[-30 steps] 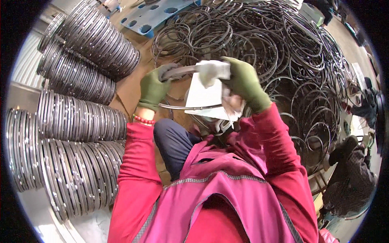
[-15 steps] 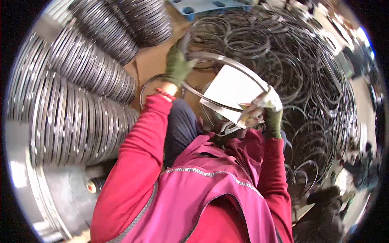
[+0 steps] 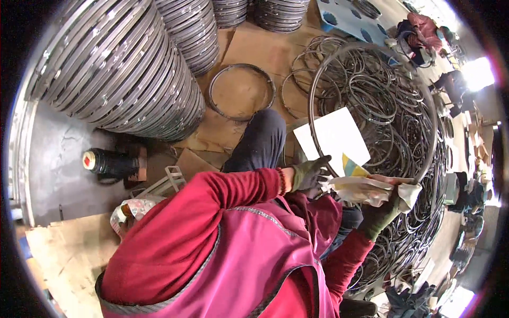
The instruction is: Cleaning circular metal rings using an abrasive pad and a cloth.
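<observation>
A large thin metal ring (image 3: 312, 114) stands tilted up in front of me. My left hand (image 3: 308, 174), in a dark green glove, is closed at the ring's near left edge; its fingertips overlap the rim. My right hand (image 3: 386, 211), also gloved in green, is closed on a pale, crumpled cloth (image 3: 366, 192) with a yellow and blue patch. The cloth wraps the ring's near right edge. Behind the ring lies a white flat sheet or board (image 3: 336, 139), close to my knees.
A big pile of loose metal rings (image 3: 371, 100) spreads to the right. Tall stacks of rings (image 3: 122, 69) stand at the left and back. One ring (image 3: 211, 90) lies on brown cardboard (image 3: 254, 53). A dark spool-like cylinder (image 3: 108, 160) is at left; a blue pallet (image 3: 344, 18) sits behind.
My left hand has come from the far side of the ring down to its near edge. The ring has tilted up, the right hand keeping the cloth on it. The view has swung round.
</observation>
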Demonstrator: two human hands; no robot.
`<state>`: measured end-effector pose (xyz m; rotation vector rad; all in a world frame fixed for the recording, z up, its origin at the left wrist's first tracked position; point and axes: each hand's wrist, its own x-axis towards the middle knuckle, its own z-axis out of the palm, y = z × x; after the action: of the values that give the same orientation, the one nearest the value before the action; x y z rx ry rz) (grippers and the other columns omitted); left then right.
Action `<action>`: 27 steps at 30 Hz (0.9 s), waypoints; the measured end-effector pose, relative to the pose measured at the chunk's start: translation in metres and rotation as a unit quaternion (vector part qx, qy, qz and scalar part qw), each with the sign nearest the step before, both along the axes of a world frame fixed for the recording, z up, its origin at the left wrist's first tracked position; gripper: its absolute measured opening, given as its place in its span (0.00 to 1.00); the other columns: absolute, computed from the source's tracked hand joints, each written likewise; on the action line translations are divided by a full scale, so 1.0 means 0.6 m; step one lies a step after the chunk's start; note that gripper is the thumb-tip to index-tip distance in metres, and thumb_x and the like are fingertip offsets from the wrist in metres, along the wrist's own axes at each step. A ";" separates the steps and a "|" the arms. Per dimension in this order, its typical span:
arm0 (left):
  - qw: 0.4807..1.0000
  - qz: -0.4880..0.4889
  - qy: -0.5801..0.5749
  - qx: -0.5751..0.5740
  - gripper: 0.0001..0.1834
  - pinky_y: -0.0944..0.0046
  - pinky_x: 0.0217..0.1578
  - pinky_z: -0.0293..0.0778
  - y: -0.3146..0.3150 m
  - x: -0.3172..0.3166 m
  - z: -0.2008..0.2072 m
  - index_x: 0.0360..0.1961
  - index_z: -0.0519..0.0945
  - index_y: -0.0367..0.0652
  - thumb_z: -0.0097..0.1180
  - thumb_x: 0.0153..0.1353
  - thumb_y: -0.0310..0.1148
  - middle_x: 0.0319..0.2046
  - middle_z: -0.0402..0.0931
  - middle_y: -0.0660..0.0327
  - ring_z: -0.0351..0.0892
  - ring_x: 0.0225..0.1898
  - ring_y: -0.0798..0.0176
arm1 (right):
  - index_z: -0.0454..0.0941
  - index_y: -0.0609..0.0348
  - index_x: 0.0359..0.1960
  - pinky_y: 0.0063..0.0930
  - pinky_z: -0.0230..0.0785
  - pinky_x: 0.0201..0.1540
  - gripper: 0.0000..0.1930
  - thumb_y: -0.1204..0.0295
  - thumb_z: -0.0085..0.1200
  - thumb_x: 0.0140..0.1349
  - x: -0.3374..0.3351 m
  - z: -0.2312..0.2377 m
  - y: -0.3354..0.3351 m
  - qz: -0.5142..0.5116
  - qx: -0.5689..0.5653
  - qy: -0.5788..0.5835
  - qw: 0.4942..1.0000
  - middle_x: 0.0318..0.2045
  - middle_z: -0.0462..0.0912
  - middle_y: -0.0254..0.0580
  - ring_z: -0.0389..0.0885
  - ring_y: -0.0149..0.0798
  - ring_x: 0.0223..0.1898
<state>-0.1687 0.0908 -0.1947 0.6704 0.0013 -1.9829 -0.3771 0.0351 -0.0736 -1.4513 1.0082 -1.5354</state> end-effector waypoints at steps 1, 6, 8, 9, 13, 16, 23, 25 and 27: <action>0.998 0.055 -0.038 0.020 0.22 0.60 0.32 0.69 -0.022 -0.001 -0.010 0.34 0.74 0.52 0.61 0.50 0.56 0.24 0.74 0.64 0.72 0.27 0.65 | 0.69 0.66 0.50 0.20 0.67 0.46 0.14 0.77 0.43 0.63 0.011 0.007 -0.003 -0.002 0.037 -0.060 0.998 0.42 0.73 0.37 0.73 0.29 0.40; 0.977 0.212 -0.032 -0.012 0.12 0.67 0.33 0.70 -0.073 0.054 0.100 0.28 0.74 0.55 0.59 0.55 0.48 0.24 0.73 0.71 0.73 0.29 0.70 | 0.65 0.60 0.53 0.34 0.67 0.50 0.18 0.63 0.44 0.67 0.107 0.089 0.006 -0.020 0.093 -0.083 0.992 0.46 0.72 0.42 0.73 0.37 0.44; 0.968 0.245 -0.017 -0.045 0.11 0.65 0.36 0.70 -0.077 0.089 0.131 0.32 0.75 0.55 0.58 0.56 0.48 0.26 0.74 0.71 0.73 0.31 0.71 | 0.66 0.60 0.52 0.34 0.68 0.49 0.18 0.62 0.45 0.66 0.159 0.114 -0.002 -0.022 0.063 -0.056 0.996 0.45 0.73 0.41 0.74 0.36 0.43; 0.967 0.229 -0.005 -0.108 0.14 0.63 0.37 0.71 -0.071 0.113 0.130 0.38 0.75 0.54 0.58 0.56 0.48 0.30 0.74 0.70 0.73 0.34 0.70 | 0.67 0.60 0.51 0.33 0.68 0.48 0.17 0.62 0.46 0.66 0.180 0.122 -0.006 -0.029 0.029 -0.033 0.999 0.44 0.73 0.40 0.74 0.35 0.42; 0.961 0.262 -0.057 -0.061 0.19 0.61 0.39 0.72 -0.092 0.152 0.105 0.42 0.74 0.54 0.59 0.55 0.51 0.34 0.74 0.69 0.72 0.37 0.67 | 0.67 0.60 0.50 0.32 0.67 0.48 0.17 0.62 0.47 0.65 0.249 0.137 -0.028 0.026 0.054 -0.063 0.996 0.44 0.73 0.40 0.74 0.34 0.41; 0.953 0.300 0.004 0.036 0.18 0.60 0.41 0.72 -0.086 0.182 0.079 0.41 0.74 0.52 0.56 0.57 0.51 0.42 0.73 0.64 0.71 0.41 0.65 | 0.68 0.59 0.50 0.32 0.67 0.47 0.17 0.62 0.47 0.65 0.293 0.136 -0.045 0.073 0.083 -0.094 0.989 0.43 0.73 0.39 0.74 0.33 0.41; 0.839 0.379 -0.336 -0.201 0.16 0.59 0.32 0.73 -0.083 0.320 0.027 0.38 0.74 0.46 0.51 0.61 0.47 0.31 0.73 0.62 0.73 0.32 0.63 | 0.73 0.67 0.47 0.29 0.64 0.50 0.15 0.69 0.47 0.65 0.340 0.063 -0.079 0.126 -0.029 0.136 0.982 0.44 0.74 0.39 0.73 0.34 0.45; 0.636 0.414 -0.625 -0.182 0.17 0.58 0.28 0.73 -0.095 0.358 0.005 0.36 0.74 0.44 0.50 0.62 0.48 0.21 0.73 0.62 0.74 0.24 0.61 | 0.73 0.65 0.49 0.33 0.61 0.53 0.17 0.77 0.48 0.56 0.347 0.035 -0.080 0.112 -0.026 0.203 0.973 0.45 0.74 0.47 0.71 0.43 0.46; 0.833 0.552 -0.024 -0.011 0.16 0.65 0.19 0.64 -0.078 0.380 0.000 0.30 0.72 0.47 0.50 0.62 0.49 0.15 0.63 0.69 0.64 0.16 0.66 | 0.67 0.62 0.56 0.33 0.62 0.54 0.25 0.76 0.53 0.54 0.298 0.001 -0.095 0.096 -0.207 0.457 0.860 0.46 0.75 0.48 0.71 0.46 0.49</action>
<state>0.0596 0.0441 -0.1946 0.5121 0.2763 -0.8369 -0.1983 -0.0220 -0.0729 -2.6269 1.0065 -0.9005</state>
